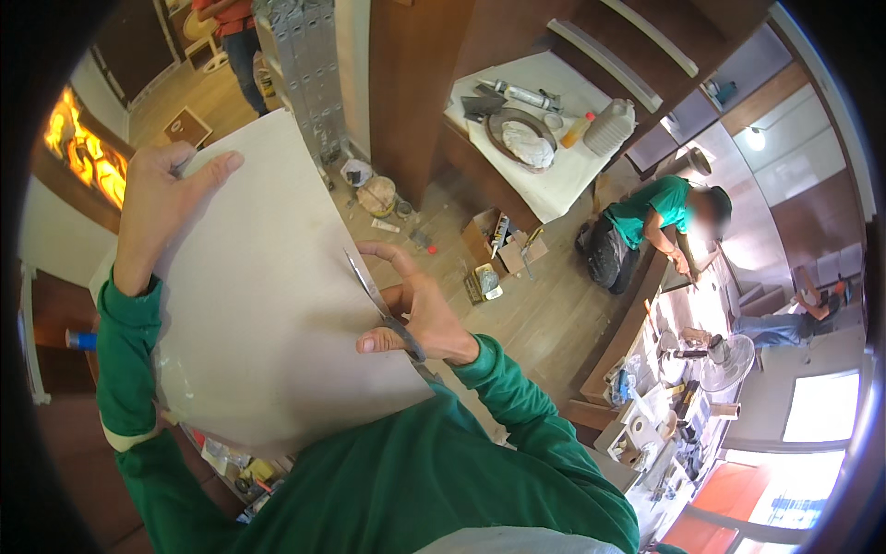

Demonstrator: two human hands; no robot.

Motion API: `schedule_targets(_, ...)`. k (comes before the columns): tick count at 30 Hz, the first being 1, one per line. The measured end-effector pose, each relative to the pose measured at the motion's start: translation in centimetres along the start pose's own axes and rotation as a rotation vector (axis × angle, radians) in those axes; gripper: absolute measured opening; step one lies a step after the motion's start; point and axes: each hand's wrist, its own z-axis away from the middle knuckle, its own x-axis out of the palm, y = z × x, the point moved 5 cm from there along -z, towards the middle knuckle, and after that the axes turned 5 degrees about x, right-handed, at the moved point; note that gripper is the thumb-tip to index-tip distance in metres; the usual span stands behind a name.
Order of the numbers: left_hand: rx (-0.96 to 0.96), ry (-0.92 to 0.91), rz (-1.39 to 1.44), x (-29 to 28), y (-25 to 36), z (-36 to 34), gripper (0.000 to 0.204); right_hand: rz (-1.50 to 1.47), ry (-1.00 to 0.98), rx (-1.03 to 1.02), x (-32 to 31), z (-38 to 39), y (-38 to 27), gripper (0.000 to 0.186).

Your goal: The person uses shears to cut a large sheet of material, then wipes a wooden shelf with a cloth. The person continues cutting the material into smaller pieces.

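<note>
A large off-white sheet, perhaps wallpaper, bends in front of my chest and covers much of the view. My left hand grips its far left edge, thumb on the face turned to me and the fingers partly hidden behind. At the sheet's right edge my right hand holds a pair of scissors, thumb in a dark handle loop. A metal blade points away from me along that edge. Whether the blades are closed on the sheet, I cannot tell.
A ladder stands ahead. Right of it, a covered worktop holds a caulking gun and a jug. On the floor lie an open cardboard box and a bucket. A co-worker in green kneels at right, near a cluttered bench.
</note>
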Motion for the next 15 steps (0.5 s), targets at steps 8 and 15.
schedule_targets(8,0.012,0.047,0.101,-0.1,0.7,-0.9,0.044,0.018,0.014,-0.068,-0.5,-0.5,-1.2,0.094)
schedule_targets(15,0.051,0.052,0.182,0.2,1.4,-0.9,0.046,-0.127,0.063,-0.039,-0.2,0.2,0.6,0.084)
